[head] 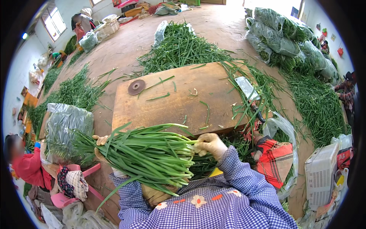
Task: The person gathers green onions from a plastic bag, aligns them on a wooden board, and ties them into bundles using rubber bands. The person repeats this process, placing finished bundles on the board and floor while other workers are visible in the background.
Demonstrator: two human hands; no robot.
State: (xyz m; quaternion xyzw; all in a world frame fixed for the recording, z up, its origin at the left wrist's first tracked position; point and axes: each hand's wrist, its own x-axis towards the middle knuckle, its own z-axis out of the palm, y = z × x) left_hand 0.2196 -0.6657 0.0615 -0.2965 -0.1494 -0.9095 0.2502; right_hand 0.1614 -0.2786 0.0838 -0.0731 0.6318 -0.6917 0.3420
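Observation:
My left hand [101, 146], gloved and partly hidden by leaves, grips a large bunch of garlic chives [151, 154] held across my front, pale stem ends to the right. At those ends, my gloved right hand [210, 145] pinches a single stem between thumb and fingers. Just beyond the bunch lies a wooden board [177, 100] with loose green pieces on it. A brown disc [136, 87] rests near its far left corner. Towards its right edge lies a cleaver [247, 88] among loose leaves, its dark handle pointing towards me.
Piles of green leaves lie beyond the board [183, 45], at left [77, 91] and at right [317, 106]. Filled plastic bags [274, 31] are stacked at the back right. A white crate [321, 174] stands right, a pink plastic chair [64, 200] left. Co-workers are at both sides and far back.

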